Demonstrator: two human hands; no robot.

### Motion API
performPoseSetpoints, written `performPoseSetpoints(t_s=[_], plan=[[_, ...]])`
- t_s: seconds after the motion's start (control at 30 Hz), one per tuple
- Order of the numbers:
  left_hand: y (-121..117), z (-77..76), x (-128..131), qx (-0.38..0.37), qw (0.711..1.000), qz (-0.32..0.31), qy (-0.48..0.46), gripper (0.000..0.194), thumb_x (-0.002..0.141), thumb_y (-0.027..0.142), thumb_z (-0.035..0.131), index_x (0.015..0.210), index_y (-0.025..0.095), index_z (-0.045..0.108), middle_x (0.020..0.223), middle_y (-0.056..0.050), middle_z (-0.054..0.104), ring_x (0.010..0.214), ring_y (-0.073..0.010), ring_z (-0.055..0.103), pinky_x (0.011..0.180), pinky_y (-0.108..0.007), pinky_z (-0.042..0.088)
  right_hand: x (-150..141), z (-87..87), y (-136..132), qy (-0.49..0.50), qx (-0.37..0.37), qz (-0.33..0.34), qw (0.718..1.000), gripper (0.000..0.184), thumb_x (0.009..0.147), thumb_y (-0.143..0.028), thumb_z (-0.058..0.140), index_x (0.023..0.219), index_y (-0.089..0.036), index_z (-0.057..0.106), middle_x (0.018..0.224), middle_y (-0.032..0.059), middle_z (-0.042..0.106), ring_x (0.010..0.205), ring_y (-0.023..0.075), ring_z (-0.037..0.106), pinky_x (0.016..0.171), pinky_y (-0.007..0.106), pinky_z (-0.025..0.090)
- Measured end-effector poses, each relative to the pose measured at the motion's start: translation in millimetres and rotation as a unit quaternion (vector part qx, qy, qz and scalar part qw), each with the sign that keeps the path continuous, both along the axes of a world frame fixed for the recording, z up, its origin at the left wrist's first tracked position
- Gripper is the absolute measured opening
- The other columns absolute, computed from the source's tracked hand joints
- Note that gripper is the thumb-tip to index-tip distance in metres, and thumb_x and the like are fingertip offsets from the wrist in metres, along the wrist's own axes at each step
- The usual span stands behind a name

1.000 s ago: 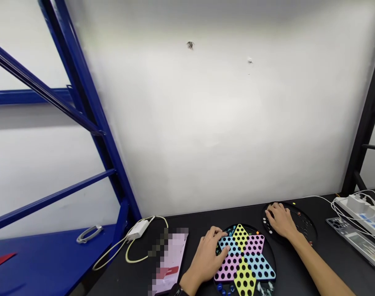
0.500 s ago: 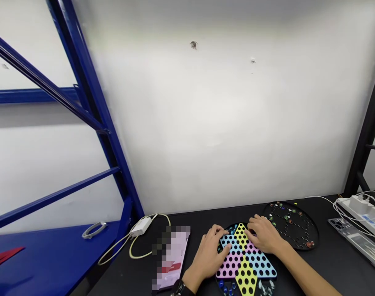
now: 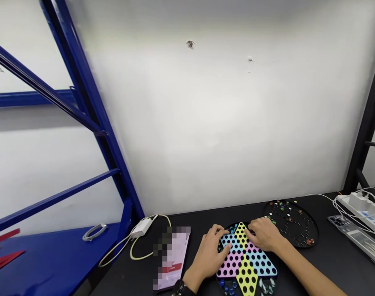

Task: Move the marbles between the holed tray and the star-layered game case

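Note:
A star-shaped Chinese checkers board (image 3: pixel 236 258) in pink, yellow and light blue, full of round holes, lies on the black table. Blue marbles (image 3: pixel 228 285) and clear marbles (image 3: pixel 267 284) sit in the gaps between its near points. My left hand (image 3: pixel 207 255), with a dark watch at the wrist, rests over the board's left side, fingers apart and thumb on the blue section. At the upper right edge, my right hand (image 3: pixel 264 234) has its fingers curled in and its thumb towards the yellow point. Its fingertips are hidden, so what they hold, if anything, does not show.
A round black tray (image 3: pixel 317 234) with scattered marbles lies behind my right hand. A phone (image 3: pixel 176 263) and a white adapter (image 3: pixel 141 227) are at left. Further right are a power strip (image 3: pixel 366 216) and a clear-cased item (image 3: pixel 356 238). Blue rack bars (image 3: pixel 109 135) rise at left.
My right hand's fingers have curled in further at the board's edge. My left hand stays in place. At far left, a red strip has come into view above the blue surface. The view has shifted slightly.

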State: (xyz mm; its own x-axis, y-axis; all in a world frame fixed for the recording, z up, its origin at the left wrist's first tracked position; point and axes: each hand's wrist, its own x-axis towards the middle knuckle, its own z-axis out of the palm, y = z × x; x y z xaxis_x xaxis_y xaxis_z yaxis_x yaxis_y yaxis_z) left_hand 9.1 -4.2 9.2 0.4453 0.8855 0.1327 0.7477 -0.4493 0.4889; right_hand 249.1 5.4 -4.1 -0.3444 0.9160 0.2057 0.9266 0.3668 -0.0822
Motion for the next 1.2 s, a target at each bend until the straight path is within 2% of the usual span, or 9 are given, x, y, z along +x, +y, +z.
performPoseSetpoints(t_s=[0.47,1.03,1.2], plan=[[0.3,-2.1,1.4,0.001,1.000,-0.011,0.000,0.031,0.091,0.039,0.052,0.119,0.030,0.061,0.125,-0.004,0.056,0.114,-0.0248,0.056,0.098,-0.041,0.044,1.7,5.2,-1.4,-0.003,-0.049,0.005,0.999,0.054,0.101,-0.036,0.029,0.070,-0.019,0.069,0.081,0.0088,0.075,0.071,0.0190,0.066,0.065,0.028,0.034],[-0.2,-2.8,0.6,0.005,1.000,-0.011,0.001,0.031,0.092,0.040,0.051,0.119,0.029,0.061,0.124,-0.005,0.057,0.113,-0.0256,0.056,0.098,-0.041,0.045,4.4,-1.8,-0.5,0.034,-0.041,0.001,0.999,0.046,0.101,-0.032,0.032,0.072,-0.019,0.066,0.082,0.0057,0.073,0.074,0.0183,0.066,0.063,0.028,0.030],[-2.1,0.0,1.7,-0.002,1.000,-0.011,0.005,0.032,0.092,0.040,0.051,0.119,0.029,0.061,0.124,-0.005,0.056,0.113,-0.0256,0.056,0.098,-0.042,0.045,5.5,-3.1,0.1,0.035,-0.035,0.003,0.999,0.046,0.102,-0.031,0.031,0.070,-0.019,0.063,0.077,0.0040,0.071,0.069,0.0165,0.064,0.061,0.027,0.027]])
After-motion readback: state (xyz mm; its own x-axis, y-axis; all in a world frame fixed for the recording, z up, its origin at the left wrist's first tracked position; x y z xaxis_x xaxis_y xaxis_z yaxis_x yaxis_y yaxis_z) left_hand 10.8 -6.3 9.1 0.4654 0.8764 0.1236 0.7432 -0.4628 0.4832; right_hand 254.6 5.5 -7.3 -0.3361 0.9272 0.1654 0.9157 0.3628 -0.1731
